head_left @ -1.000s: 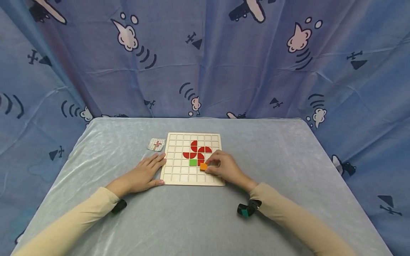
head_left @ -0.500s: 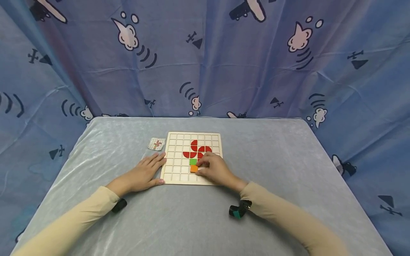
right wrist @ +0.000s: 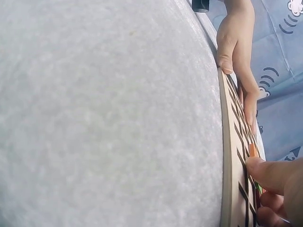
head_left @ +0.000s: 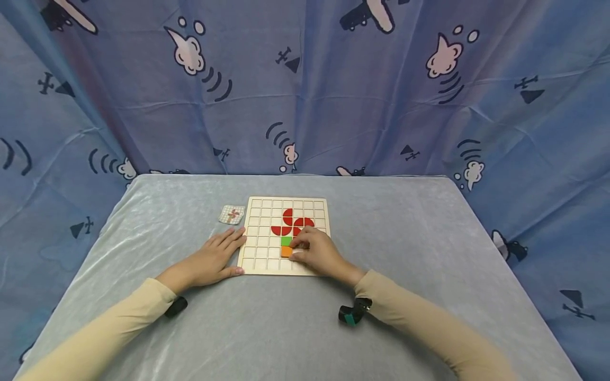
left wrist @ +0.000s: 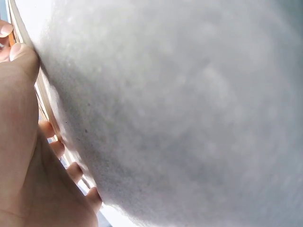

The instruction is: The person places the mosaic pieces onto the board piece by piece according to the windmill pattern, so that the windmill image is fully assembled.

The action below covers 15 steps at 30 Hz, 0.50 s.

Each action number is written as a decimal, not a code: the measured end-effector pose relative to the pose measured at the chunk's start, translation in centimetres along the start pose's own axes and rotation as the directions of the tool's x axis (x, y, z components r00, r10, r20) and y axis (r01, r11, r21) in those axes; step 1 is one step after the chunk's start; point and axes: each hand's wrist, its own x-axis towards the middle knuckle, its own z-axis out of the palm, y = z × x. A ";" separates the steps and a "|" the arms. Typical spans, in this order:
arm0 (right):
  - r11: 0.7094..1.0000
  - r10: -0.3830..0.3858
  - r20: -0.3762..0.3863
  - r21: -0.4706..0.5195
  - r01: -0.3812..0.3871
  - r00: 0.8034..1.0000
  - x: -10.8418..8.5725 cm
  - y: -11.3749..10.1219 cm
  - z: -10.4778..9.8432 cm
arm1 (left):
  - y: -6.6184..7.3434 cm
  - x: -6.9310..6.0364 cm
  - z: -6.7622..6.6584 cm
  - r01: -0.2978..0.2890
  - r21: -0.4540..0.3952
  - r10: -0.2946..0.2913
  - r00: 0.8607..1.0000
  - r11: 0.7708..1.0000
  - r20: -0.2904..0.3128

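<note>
A wooden grid board [head_left: 259, 254] lies on the cloth. My right hand [head_left: 320, 254] pinches an orange square tile [head_left: 286, 252] between thumb and fingers, over the cell just below a green square tile [head_left: 286, 241]. Whether the orange tile sits fully in its cell I cannot tell. Red rounded pieces [head_left: 288, 217] form a pinwheel above, partly hidden by that hand. My left hand [head_left: 209, 260] lies with fingers spread, its fingertips and thumb touching the board's left edge. In the right wrist view, the orange tile [right wrist: 252, 150] shows beside my thumb.
A small white card [head_left: 232, 215] with a printed grid and red-orange pattern lies left of the board's upper corner. Grey cloth [head_left: 405, 238] covers the table. Behind it hangs a blue patterned curtain [head_left: 362, 121]. Each wrist carries a dark camera band [head_left: 355, 311].
My right hand has moved left with the orange tile, from below the red pieces to the cell under the green tile. My left hand has stayed put.
</note>
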 end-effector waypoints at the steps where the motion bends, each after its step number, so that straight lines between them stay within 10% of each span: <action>1: 1.000 0.000 0.001 -0.002 0.000 1.000 0.0 0.0 0.0 | 0.0 0.0 0.0 0.000 0.000 0.000 1.000 1.000 -0.001; 15: 1.000 0.005 0.012 0.001 -0.005 1.000 0.0 -0.1 -0.1 | 0.0 0.0 0.1 -0.010 0.007 0.010 1.000 1.000 -0.009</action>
